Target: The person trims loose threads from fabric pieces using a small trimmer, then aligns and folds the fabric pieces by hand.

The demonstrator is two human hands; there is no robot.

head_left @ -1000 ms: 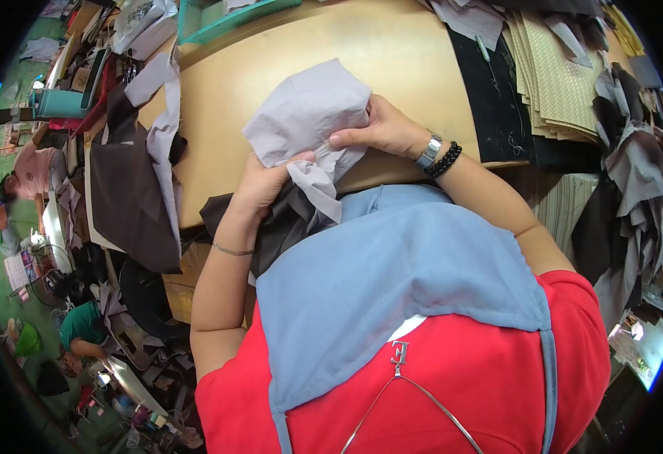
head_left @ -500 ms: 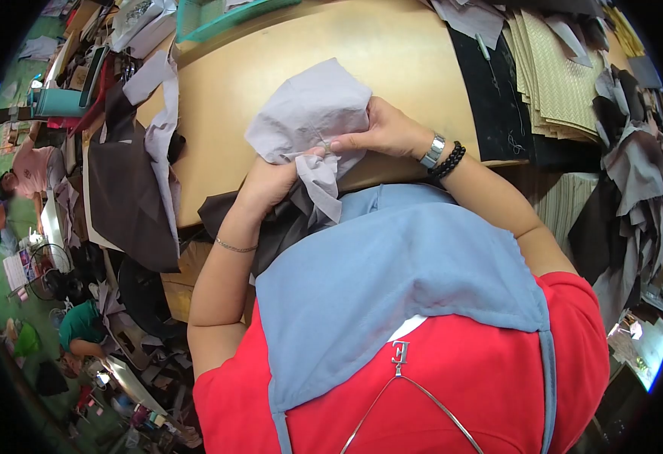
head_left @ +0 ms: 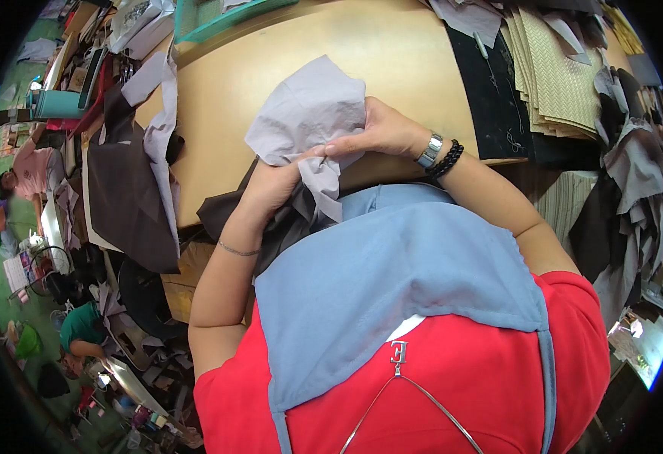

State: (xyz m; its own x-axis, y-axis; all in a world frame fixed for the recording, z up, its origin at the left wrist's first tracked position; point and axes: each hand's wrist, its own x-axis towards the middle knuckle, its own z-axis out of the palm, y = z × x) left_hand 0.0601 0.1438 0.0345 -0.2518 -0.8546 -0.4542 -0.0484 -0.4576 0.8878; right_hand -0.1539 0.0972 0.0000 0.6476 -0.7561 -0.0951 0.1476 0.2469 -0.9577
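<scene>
Pale grey-lilac fabric (head_left: 308, 102) is bunched between my two hands, above the near edge of the tan work table (head_left: 414, 83). My left hand (head_left: 274, 181) pinches it from below left, and a loose end hangs down beneath the fingers. On the right side, my right hand (head_left: 380, 135) grips the same fabric, its thumb pressed toward the left fingertips. The fingers behind the fabric are hidden. Dark brown cloth (head_left: 290, 223) lies below my left hand, at the table edge against the blue apron (head_left: 392, 257).
At the left table edge drapes a dark cloth piece (head_left: 131, 193) with a pale side. A teal tray (head_left: 229, 19) stands at the back. To the right are a pen (head_left: 481, 47), stacked woven-textured sheets (head_left: 551, 79) and hanging fabric scraps (head_left: 634, 166). Two people are at far left.
The fabric and my hands have shifted very slightly, the right hand a little to the left. Both hands keep their hold on the fabric.
</scene>
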